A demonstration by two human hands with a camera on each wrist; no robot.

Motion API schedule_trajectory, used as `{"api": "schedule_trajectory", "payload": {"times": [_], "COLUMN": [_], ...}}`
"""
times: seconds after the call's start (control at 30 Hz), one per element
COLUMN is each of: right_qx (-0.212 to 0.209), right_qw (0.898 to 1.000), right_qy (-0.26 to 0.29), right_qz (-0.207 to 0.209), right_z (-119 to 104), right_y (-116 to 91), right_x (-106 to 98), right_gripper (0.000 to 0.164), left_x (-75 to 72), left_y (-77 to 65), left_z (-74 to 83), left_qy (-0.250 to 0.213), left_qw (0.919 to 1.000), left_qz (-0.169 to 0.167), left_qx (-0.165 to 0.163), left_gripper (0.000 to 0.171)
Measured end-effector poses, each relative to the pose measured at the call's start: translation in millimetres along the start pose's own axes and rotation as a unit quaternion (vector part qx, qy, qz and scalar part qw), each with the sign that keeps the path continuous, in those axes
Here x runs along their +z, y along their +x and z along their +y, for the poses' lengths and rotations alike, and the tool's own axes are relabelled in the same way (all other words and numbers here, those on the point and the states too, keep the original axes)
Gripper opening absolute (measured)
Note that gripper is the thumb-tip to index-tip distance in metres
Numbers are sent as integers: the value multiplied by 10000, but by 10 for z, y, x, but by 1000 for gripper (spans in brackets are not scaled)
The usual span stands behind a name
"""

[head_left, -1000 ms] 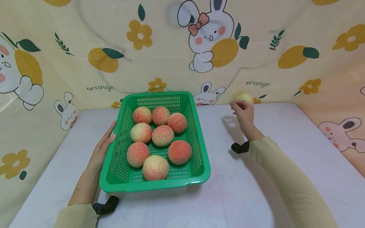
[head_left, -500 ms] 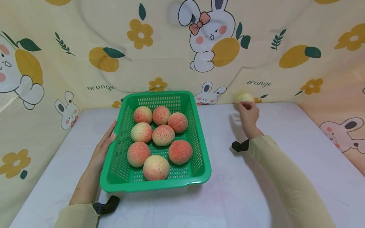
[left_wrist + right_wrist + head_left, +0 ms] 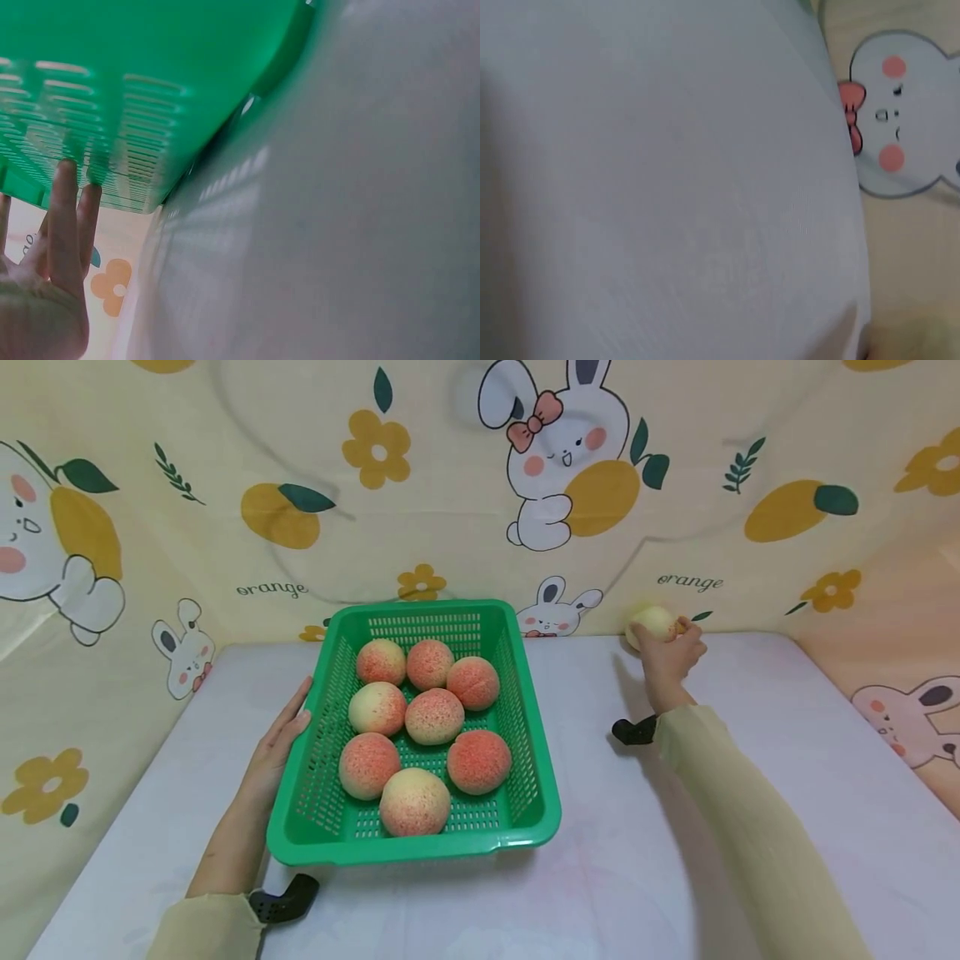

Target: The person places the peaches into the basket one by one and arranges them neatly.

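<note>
A green plastic basket [image 3: 551, 793] with slotted walls stands on the table, holding several red-and-yellow peaches [image 3: 434, 717]. My left hand [image 3: 273, 752] rests along the basket's left side, fingers extended; in the left wrist view its straight fingers [image 3: 66, 217] touch the slotted wall from outside. Far right, by the back edge of the table, my right hand [image 3: 670, 660] holds a pale yellow peach [image 3: 654, 623], thumb on its left and fingers on its right. The right wrist view shows mostly table, with only a blurred bit of the peach at the bottom corner.
A patterned cloth wall [image 3: 450, 518] with rabbits and oranges rises behind the white table [image 3: 585, 877] and along both sides. Each wrist wears a black camera mount, one at the left wrist [image 3: 285, 900] and one at the right wrist [image 3: 634, 731].
My right hand has moved right and closed its thumb and fingers around the pale peach at the back edge. The left hand and basket keep their places; the head view shifts slightly.
</note>
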State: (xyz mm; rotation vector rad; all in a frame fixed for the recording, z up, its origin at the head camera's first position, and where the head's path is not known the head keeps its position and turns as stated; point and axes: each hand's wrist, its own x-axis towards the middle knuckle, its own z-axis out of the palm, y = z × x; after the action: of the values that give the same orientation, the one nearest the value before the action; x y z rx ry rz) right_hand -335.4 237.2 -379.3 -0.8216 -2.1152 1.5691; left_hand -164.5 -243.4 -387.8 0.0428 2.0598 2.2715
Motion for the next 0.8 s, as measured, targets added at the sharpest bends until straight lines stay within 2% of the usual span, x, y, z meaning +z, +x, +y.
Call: {"api": "schedule_trajectory", "payload": {"times": [0.13,0.37,0.57,0.8], "right_qx": [223,140,-50,-10], "right_qw": [9989,9986,9982,9960], "right_qy": [-75,-71,-56,-137], "right_qz": [-409,-507,-603,-884], "right_z": [31,57,87,91], "right_y": [62,138,204,242], "right_x": [0,18,26,-4], "right_gripper": [101,111,106,86], "left_x": [-5,-19,-11,-10], "left_y": [1,9,4,15], "left_z": [-7,-16,-8,-10], "left_qy": [8,11,14,110], "left_qw": [10000,9999,10000,9999], "left_qz": [-15,-37,-26,1], "left_qx": [36,133,89,51], "left_gripper": [55,55,55,54]}}
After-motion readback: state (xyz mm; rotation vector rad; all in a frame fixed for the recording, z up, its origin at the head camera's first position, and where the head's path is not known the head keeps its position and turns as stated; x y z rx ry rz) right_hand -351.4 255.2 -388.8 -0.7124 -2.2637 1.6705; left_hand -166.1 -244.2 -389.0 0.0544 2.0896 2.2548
